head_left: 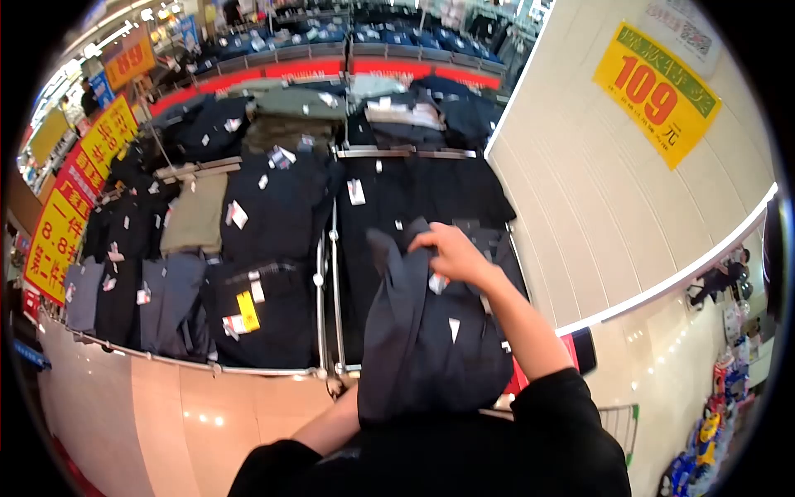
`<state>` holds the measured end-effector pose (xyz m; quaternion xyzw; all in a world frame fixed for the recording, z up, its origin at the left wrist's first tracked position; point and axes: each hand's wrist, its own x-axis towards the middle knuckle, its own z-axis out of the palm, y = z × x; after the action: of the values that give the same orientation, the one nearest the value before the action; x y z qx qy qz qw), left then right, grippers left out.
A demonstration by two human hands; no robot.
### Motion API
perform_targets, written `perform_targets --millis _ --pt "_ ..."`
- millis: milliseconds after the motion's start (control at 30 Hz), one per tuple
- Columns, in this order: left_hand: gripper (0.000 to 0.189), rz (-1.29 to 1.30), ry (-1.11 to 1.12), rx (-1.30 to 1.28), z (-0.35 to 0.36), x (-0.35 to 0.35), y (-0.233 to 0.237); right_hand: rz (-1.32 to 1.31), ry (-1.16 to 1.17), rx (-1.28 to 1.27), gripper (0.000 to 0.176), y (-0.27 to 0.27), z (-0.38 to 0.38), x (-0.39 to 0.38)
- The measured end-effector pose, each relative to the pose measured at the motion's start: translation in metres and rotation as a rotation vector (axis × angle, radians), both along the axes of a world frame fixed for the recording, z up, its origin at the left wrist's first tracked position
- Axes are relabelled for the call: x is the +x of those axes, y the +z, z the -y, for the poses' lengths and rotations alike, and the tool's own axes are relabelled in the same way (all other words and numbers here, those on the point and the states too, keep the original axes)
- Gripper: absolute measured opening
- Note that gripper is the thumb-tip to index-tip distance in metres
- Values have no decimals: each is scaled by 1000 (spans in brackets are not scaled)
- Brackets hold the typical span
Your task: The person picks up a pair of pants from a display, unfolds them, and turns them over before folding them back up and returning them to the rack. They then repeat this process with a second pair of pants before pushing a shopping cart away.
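Note:
My right hand (454, 253) pinches the upper edge of a dark grey pair of trousers (414, 356), lifting the cloth into a loose fold. A white tag (455, 330) hangs on the trousers, and another label shows just below my fingers. My left forearm (325, 426) reaches in from the lower left, and the hand itself is hidden behind the cloth. Under and beyond the lifted garment lie folded black trousers (356, 248) on the right section of the display table.
A metal rail (320, 282) divides the display. To its left lie several folded black, grey and khaki trousers (195, 214). A pale panel (555, 190) with a yellow price sign (658, 95) rises at the right. Tiled floor (190, 406) runs along the display's front edge.

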<state>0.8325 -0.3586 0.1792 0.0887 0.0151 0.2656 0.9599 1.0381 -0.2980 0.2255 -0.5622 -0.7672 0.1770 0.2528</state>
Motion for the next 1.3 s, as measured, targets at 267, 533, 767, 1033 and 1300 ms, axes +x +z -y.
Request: perform_targets --millis 267,533,767,1033,1300 --pt "84 -75 -23 101 10 -7 9 331 208 174 22 131 16 9" --pt "84 -76 -41 168 -11 -22 28 323 343 91 27 263 45 -20" --pt "85 -68 -79 174 -26 -6 34 576 90 109 41 272 -16 -65" --pt "85 -49 -90 81 -11 -17 16 749 -155 77 48 213 -53 -65" --pt "85 -30 -51 -56 12 -25 1 557 280 -5 25 177 160 -100"
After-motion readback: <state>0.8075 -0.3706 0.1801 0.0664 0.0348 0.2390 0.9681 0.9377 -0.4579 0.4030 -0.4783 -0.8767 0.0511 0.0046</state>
